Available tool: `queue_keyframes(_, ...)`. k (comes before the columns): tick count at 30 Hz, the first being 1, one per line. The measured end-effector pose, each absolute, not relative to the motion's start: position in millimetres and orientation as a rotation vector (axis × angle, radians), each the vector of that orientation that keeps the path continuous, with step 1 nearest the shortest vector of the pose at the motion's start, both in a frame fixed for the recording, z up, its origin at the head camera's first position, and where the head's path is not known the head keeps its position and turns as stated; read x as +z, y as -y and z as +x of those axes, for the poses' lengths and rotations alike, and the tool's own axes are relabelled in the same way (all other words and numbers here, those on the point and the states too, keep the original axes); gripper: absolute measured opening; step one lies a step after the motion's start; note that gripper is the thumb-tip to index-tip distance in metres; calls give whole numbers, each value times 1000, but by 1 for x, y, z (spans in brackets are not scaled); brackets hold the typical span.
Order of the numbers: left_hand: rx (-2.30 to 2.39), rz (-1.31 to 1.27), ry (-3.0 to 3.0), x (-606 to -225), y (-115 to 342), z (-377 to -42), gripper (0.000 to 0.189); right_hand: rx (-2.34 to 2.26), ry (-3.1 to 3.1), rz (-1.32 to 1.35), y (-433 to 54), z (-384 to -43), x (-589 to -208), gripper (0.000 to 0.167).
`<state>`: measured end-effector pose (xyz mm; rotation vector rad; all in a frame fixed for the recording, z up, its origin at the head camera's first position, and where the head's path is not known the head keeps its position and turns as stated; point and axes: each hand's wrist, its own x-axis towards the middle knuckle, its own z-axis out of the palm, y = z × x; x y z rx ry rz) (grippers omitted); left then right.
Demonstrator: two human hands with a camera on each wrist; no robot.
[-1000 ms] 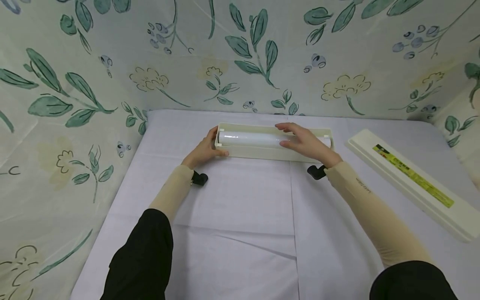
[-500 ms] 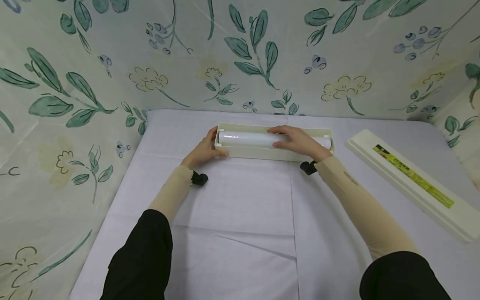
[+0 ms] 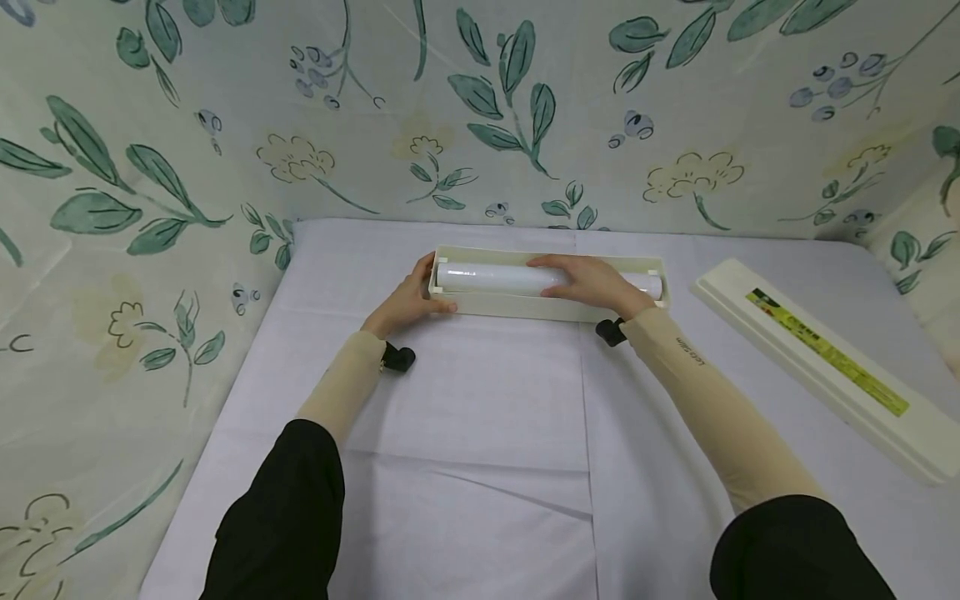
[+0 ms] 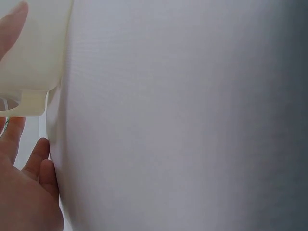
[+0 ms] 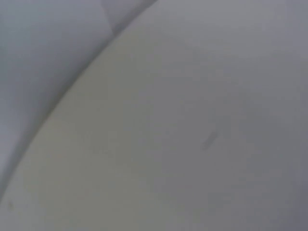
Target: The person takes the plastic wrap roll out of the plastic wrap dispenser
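Note:
In the head view, a long cream box (image 3: pixel 510 307) lies lengthwise at the back of the table with its top off. Inside it rests a white, glossy roll of cling film (image 3: pixel 480 276). My left hand (image 3: pixel 406 301) grips the box's left end, thumb on the front wall and fingers round the end. In the left wrist view, that thumb lies against the box (image 4: pixel 33 53), and the other fingers (image 4: pixel 36 156) are below its edge. My right hand (image 3: pixel 592 282) holds the roll right of its middle, thumb in front and fingers over the back.
A long cream lid (image 3: pixel 817 367) with a yellow-green label lies slanted on the right side of the white tablecloth (image 3: pixel 480 400). Behind the table hangs a floral curtain (image 3: pixel 375 125). A pale surface (image 5: pixel 168 134) fills most of the right wrist view, blurred.
My right hand has slid left along the roll and closed lower around it. The left hand, the box and the lid have stayed in place.

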<state>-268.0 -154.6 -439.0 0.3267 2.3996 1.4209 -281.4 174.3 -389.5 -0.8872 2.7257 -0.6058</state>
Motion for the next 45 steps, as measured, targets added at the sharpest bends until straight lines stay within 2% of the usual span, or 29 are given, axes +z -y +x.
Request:
queue_keyframes(25, 1427, 339, -2400, -442, 155, -266, 105, -661, -2735, -903, -173, -276, -392, 53)
queue_keyframes(35, 1438, 373, -2406, -442, 155, -266, 104, -668, -2759, -858, -170, -273, -369, 57)
queue_keyframes(39, 1465, 369, -2365, -425, 152, -257, 101, -671, -2767, -857, -169, -272, -359, 57)
queue_keyframes(45, 1457, 379, -2402, -439, 155, -265, 104, -675, -2768, -851, -171, -269, -353, 57)
